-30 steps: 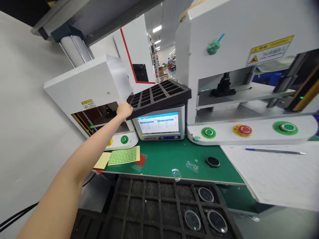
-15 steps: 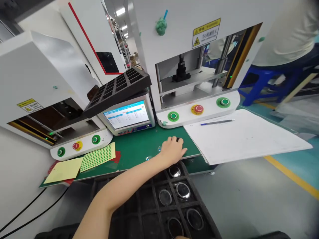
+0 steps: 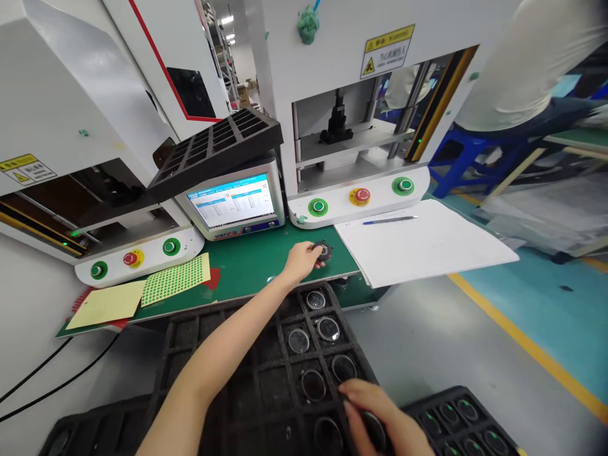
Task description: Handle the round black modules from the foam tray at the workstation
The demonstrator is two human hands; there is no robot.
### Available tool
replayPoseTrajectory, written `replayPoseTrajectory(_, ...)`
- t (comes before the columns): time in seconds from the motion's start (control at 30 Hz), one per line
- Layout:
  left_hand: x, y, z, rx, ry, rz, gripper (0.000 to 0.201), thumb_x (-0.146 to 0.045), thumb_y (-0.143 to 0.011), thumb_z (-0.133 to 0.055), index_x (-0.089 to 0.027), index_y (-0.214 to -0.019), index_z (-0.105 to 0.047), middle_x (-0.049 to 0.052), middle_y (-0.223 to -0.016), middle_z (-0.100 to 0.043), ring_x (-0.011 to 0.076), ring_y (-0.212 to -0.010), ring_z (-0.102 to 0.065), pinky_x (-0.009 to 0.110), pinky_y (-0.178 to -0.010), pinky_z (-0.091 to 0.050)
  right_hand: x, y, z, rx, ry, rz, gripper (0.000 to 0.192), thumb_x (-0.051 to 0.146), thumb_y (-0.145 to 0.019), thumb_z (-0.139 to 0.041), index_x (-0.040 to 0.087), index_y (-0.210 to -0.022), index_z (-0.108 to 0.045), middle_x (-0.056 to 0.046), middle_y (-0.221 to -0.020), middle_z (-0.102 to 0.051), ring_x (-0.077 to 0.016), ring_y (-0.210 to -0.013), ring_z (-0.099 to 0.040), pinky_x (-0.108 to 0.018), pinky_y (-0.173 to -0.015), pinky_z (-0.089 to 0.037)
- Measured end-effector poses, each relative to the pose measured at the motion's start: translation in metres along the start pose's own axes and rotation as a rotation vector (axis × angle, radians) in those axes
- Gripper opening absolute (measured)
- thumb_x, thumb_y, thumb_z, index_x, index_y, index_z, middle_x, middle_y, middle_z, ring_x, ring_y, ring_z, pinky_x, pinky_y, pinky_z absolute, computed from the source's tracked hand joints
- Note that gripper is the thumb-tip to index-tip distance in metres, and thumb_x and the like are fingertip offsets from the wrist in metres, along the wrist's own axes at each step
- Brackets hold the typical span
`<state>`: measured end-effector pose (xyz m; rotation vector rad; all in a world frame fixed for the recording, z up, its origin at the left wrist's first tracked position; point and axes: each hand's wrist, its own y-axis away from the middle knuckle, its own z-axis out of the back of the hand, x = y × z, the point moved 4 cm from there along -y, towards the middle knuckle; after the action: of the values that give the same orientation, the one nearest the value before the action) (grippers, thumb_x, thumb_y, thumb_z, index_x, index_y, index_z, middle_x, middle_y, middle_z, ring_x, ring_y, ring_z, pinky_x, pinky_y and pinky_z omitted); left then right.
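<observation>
- Black and round, one disc (image 3: 323,251) is pinched between the thumb and fingers of the left hand (image 3: 303,261), above the front part of the green table (image 3: 247,266) in the head view; a loose pinch at its rim could let it slip, strike the tabletop or drop to the floor (image 3: 413,354).
- Right hand (image 3: 384,415) curls around another disc (image 3: 374,430) at the near right part of the foam tray (image 3: 273,383); whether it grips or merely touches, and whether that disc is lifted, I cannot tell.
- Fingers working among such close pockets could smear or scratch the glossy faces of neighbouring discs.
- Left arm (image 3: 223,361) reaches across the tray; a bump from it could shift the tray, whose support is hidden.
- With a disc at each hand, attention is split, so one might be fumbled or put in the wrong pocket.
- Discs: one in the left hand, one at the right hand, six others visible in the tray, and six green-marked ones visible in the second tray (image 3: 458,430).
- Furniture and paper: two presses (image 3: 332,69), each with two green buttons (image 3: 318,207) and one red button (image 3: 361,196); one screen (image 3: 232,202), one pen (image 3: 390,220), two yellow sheets (image 3: 107,304).
</observation>
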<state>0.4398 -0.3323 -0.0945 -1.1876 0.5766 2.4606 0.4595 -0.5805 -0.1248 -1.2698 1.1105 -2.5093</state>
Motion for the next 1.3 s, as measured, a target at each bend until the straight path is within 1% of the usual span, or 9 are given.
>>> replayPoseTrajectory(0.13,0.028,0.111,0.005,0.109,0.373,0.088,0.016,-0.027,-0.092,-0.057,-0.012,-0.090,-0.059,0.012,-0.093,-0.075,0.0162,-0.074,-0.073,0.027,-0.070,-0.058,0.010,-0.011,0.013,-0.244,-0.090,-0.249,0.008,0.015,-0.088,-0.064,0.021,-0.092,-0.061,-0.005,-0.088,-0.070,-0.0148,-0.081,-0.072,-0.021,-0.075,-0.061)
replayPoseTrajectory(0.23,0.050,0.185,0.005,0.065,0.860,0.162,0.028,-0.035,-0.079,-0.076,-0.013,-0.089,-0.061,0.007,-0.088,-0.074,0.0141,-0.074,-0.072,0.023,-0.071,-0.058,0.025,-0.015,-0.002,-0.282,-0.333,-0.408,0.014,0.013,-0.083,-0.069,0.020,-0.090,-0.060,-0.005,-0.094,-0.068,-0.0147,-0.086,-0.072,-0.023,-0.078,-0.062)
replayPoseTrajectory(0.37,0.068,0.236,0.002,-0.062,0.975,0.126,0.023,-0.029,-0.075,-0.081,-0.014,-0.091,-0.072,0.001,-0.080,-0.074,0.0084,-0.068,-0.067,0.015,-0.065,-0.055,0.049,-0.015,-0.023,-0.273,-0.498,-0.508,0.019,0.010,-0.080,-0.072,0.020,-0.089,-0.060,-0.003,-0.093,-0.068,-0.0127,-0.083,-0.072,-0.021,-0.077,-0.062)
replayPoseTrajectory(0.5,0.078,0.254,0.002,-0.092,0.899,0.040,0.014,-0.022,-0.082,-0.074,-0.018,-0.095,-0.076,0.001,-0.084,-0.076,0.0088,-0.072,-0.069,0.015,-0.069,-0.056,0.063,-0.011,-0.025,-0.293,-0.503,-0.527,0.027,0.005,-0.076,-0.074,0.020,-0.091,-0.059,-0.002,-0.094,-0.068,-0.0116,-0.076,-0.072,-0.022,-0.074,-0.063)
replayPoseTrajectory(0.67,0.080,0.268,0.011,-0.061,0.621,-0.138,0.019,-0.023,-0.091,-0.065,-0.021,-0.107,-0.074,0.005,-0.103,-0.078,0.0161,-0.095,-0.072,0.023,-0.085,-0.055,0.075,-0.004,-0.022,-0.215,-0.417,-0.367,0.035,-0.004,-0.074,-0.071,0.020,-0.097,-0.061,-0.002,-0.096,-0.068,-0.0115,-0.083,-0.070,-0.022,-0.078,-0.063)
replayPoseTrajectory(0.87,0.080,0.268,0.025,-0.084,0.393,-0.279,0.021,-0.025,-0.092,-0.064,-0.019,-0.109,-0.074,0.006,-0.097,-0.078,0.0157,-0.083,-0.071,0.024,-0.078,-0.055,0.073,-0.002,-0.021,-0.106,-0.355,-0.343,0.034,-0.004,-0.077,-0.069,0.021,-0.099,-0.063,-0.001,-0.093,-0.067,-0.0124,-0.083,-0.068,-0.023,-0.074,-0.062)
replayPoseTrajectory(1.07,0.088,0.267,0.025,0.053,0.377,-0.175,0.023,-0.030,-0.094,-0.061,-0.025,-0.112,-0.074,0.005,-0.101,-0.078,0.0175,-0.088,-0.072,0.026,-0.083,-0.055,0.065,-0.018,-0.022,0.225,-0.456,-0.369,0.023,0.005,-0.084,-0.065,0.024,-0.095,-0.062,-0.002,-0.091,-0.061,-0.0114,-0.078,-0.064,-0.019,-0.064,-0.059)
replayPoseTrajectory(1.17,0.090,0.266,0.025,0.062,0.402,-0.173,0.024,-0.030,-0.094,-0.061,-0.025,-0.112,-0.074,0.005,-0.103,-0.078,0.0178,-0.090,-0.072,0.026,-0.084,-0.054,0.063,-0.019,-0.021,0.196,-0.441,-0.341,0.026,0.002,-0.082,-0.065,0.024,-0.097,-0.061,-0.002,-0.092,-0.061,-0.0117,-0.075,-0.064,-0.020,-0.064,-0.059)
replayPoseTrajectory(1.3,0.091,0.264,0.024,0.068,0.420,-0.176,0.024,-0.030,-0.094,-0.061,-0.025,-0.113,-0.074,0.005,-0.104,-0.078,0.0175,-0.092,-0.072,0.026,-0.086,-0.054,0.064,-0.012,-0.020,0.111,-0.392,-0.300,0.035,-0.001,-0.079,-0.069,0.024,-0.103,-0.061,-0.002,-0.100,-0.064,-0.0128,-0.086,-0.066,-0.026,-0.080,-0.061)
